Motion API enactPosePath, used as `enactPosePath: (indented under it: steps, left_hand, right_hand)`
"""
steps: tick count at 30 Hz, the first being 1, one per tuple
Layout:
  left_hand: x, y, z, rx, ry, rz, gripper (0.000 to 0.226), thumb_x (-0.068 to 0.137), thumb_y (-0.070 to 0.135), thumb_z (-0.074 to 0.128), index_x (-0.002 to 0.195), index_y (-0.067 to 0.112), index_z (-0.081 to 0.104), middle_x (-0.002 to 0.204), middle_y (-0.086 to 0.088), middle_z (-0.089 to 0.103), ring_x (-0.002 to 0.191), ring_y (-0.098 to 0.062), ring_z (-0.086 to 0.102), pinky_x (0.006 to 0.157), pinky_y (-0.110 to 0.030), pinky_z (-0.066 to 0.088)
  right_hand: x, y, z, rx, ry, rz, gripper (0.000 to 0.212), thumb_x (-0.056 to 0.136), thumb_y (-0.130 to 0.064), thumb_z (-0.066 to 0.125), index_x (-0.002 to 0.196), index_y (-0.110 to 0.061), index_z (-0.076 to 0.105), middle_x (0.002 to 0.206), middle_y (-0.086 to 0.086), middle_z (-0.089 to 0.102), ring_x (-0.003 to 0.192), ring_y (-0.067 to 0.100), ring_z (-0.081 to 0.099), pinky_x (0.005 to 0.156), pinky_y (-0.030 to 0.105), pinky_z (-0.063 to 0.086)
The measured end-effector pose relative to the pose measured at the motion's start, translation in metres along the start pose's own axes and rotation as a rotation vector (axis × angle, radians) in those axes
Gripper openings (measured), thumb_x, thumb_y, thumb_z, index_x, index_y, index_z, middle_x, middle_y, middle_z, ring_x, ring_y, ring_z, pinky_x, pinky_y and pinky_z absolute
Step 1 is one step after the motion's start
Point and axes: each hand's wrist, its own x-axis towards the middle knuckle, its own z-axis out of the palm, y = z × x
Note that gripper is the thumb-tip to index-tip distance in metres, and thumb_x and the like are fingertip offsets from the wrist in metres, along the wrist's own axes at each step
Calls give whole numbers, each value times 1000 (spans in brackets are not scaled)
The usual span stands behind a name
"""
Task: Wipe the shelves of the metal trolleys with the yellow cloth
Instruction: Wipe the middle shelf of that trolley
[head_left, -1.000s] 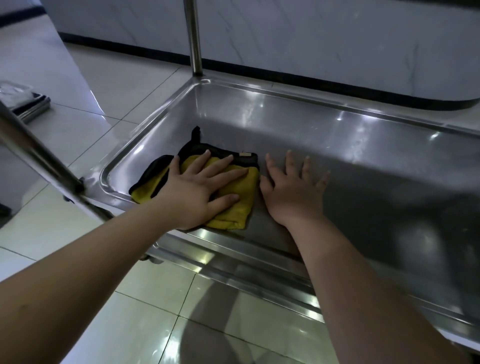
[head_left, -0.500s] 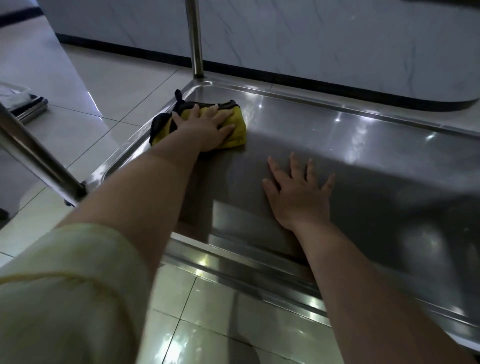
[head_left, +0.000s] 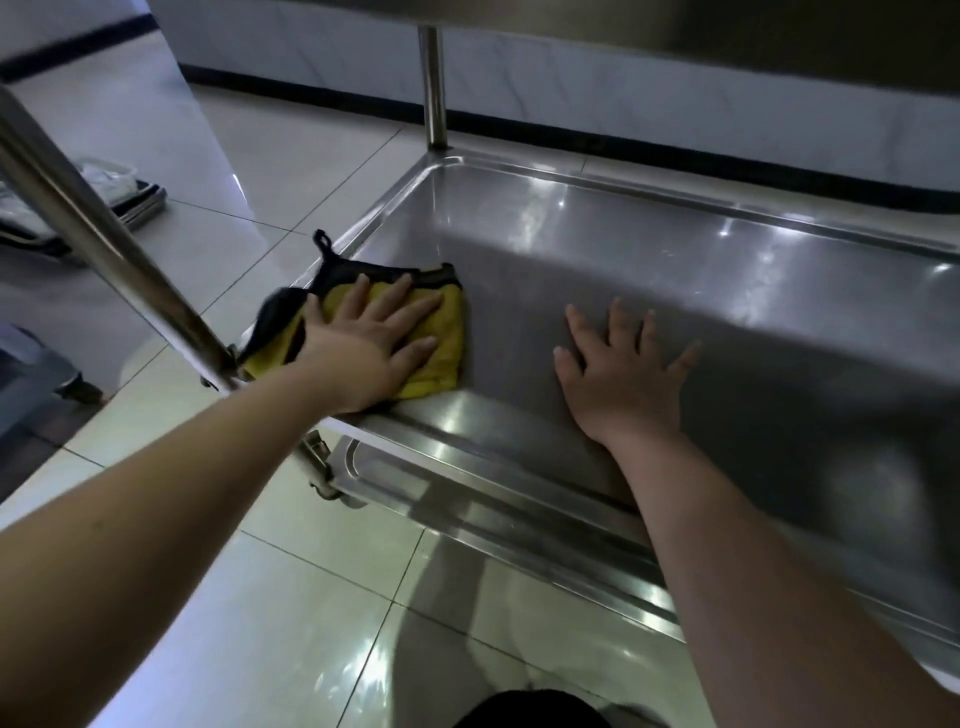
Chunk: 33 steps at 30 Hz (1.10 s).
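Note:
The yellow cloth (head_left: 441, 332) with a black edge and a black loop lies in the near left corner of the trolley's steel shelf (head_left: 649, 249). My left hand (head_left: 363, 343) presses flat on the cloth with spread, straight fingers. My right hand (head_left: 623, 374) rests flat on the bare shelf to the right of the cloth, fingers spread, a short gap apart from it. Part of the cloth hangs over the shelf's left rim.
Upright steel posts stand at the near left (head_left: 104, 249) and far left (head_left: 434, 88) corners of the trolley. A lower shelf (head_left: 467, 499) shows beneath the front rim. A stack of trays (head_left: 104, 202) lies on the tiled floor at left. A pale wall with a dark skirting runs behind.
My left hand has dragged the cloth from the far left corner back to the near left corner of the shelf. My right hand has stayed flat in about the same place.

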Motion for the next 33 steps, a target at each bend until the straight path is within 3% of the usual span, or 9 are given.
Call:
enactPosePath:
  steps: [5, 9, 11, 15, 20, 24, 28, 33]
  left_hand:
    - [-17, 84, 1, -5, -26, 188, 60, 88, 74, 5, 145, 59, -3, 162, 17, -9, 150, -29, -9, 110, -69, -5]
    - [-20, 87, -3, -29, -25, 182, 59, 89, 72, 9, 146, 59, -1, 162, 18, -9, 150, -26, -9, 112, -67, -5]
    - [-22, 87, -4, -25, -48, 178, 63, 86, 74, 4, 146, 59, -3, 162, 19, -10, 150, -26, -10, 112, -67, -5]
    - [-19, 103, -5, -20, -52, 164, 65, 82, 75, -1, 145, 59, -5, 162, 18, -11, 150, -27, -9, 112, -68, -4]
    - [-16, 206, 7, -24, -12, 371, 62, 87, 74, 2, 146, 57, -1, 163, 15, -8, 149, -33, -9, 109, -71, -5]
    - [1, 282, 17, -18, -36, 431, 64, 88, 73, 8, 149, 53, 0, 163, 13, -8, 148, -35, -11, 104, -73, -12]
    - [47, 250, 11, -48, 60, 412, 62, 87, 77, 15, 146, 58, 8, 162, 17, 3, 150, -28, 0, 108, -72, -4]
    - [112, 112, -11, -50, 27, 77, 59, 89, 75, 20, 145, 59, 8, 161, 19, 8, 150, -25, 6, 108, -73, 3]
  right_hand:
    - [1, 10, -9, 199, 10, -35, 49, 100, -50, 33, 149, -40, 30, 162, -7, 14, 150, 28, -2, 114, 63, -9]
    - [-6, 63, -22, 127, -56, -94, 55, 99, -55, 33, 151, -41, 22, 161, -16, 12, 149, 18, 7, 118, 57, 7]
    - [-14, 108, -27, 74, -32, 18, 58, 96, -60, 31, 151, -42, 20, 162, -15, 12, 148, 22, 12, 114, 59, 13]
    - [-29, 160, -24, -56, 13, 154, 61, 95, -60, 20, 152, -39, 14, 163, -10, 8, 146, 38, 13, 116, 57, 10]
    - [-22, 159, -18, -32, 42, 137, 52, 102, -46, 20, 153, -35, 14, 163, -9, 8, 146, 41, 9, 114, 61, 5]
    - [-21, 176, -21, 142, 121, 155, 49, 103, -21, 29, 151, -28, 30, 160, 0, 25, 148, 30, 13, 119, 50, 4]
    - [-20, 178, -20, 76, 144, 122, 47, 104, -27, 29, 150, -27, 32, 160, -4, 23, 148, 29, 15, 118, 50, 5]
    - [-20, 175, -20, 46, 160, 125, 47, 103, -30, 31, 150, -29, 32, 159, -5, 26, 147, 30, 18, 118, 50, 9]
